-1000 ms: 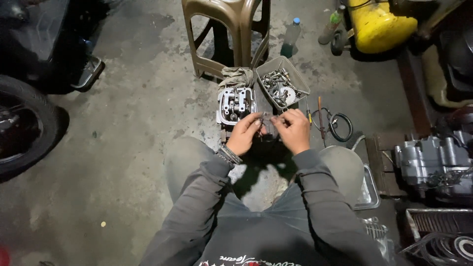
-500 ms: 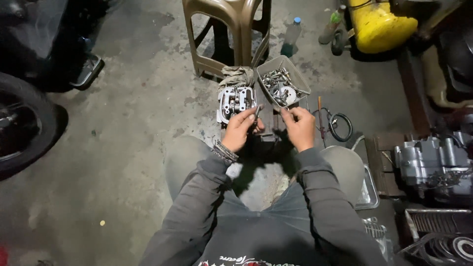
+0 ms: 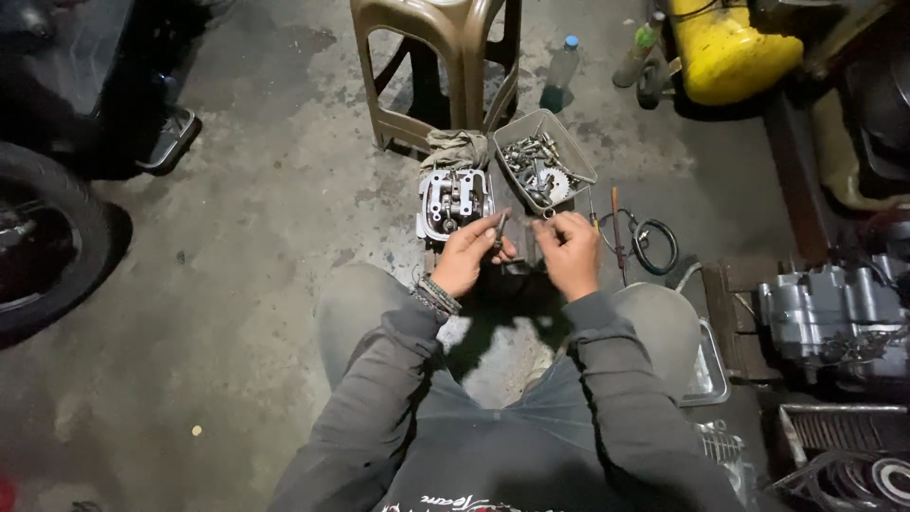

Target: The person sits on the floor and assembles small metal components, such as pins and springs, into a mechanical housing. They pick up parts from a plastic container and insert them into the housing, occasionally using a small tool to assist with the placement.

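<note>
My left hand [image 3: 468, 256] pinches a thin metal rod-like part [image 3: 500, 226] just in front of a silver cylinder head [image 3: 454, 202] that lies on the concrete floor. My right hand [image 3: 570, 251] is curled shut beside it, its fingertips near a small ring-shaped piece; what it holds is too small to tell. A grey tray of bolts and a sprocket [image 3: 544, 171] sits just beyond my right hand. A crumpled rag [image 3: 455, 147] lies behind the cylinder head.
A brown plastic stool [image 3: 438, 66] stands behind the parts. Screwdrivers [image 3: 617, 232] and a black rubber ring [image 3: 656, 246] lie to the right. An engine block [image 3: 834, 318] sits at right, a tyre [image 3: 43, 246] at left, a yellow container [image 3: 730, 52] and bottles [image 3: 561, 68] at the back.
Both hands have shifted slightly; my left hand has reached toward the cylinder head and now holds the thin metal part upright, and the hands have drawn a little apart.
</note>
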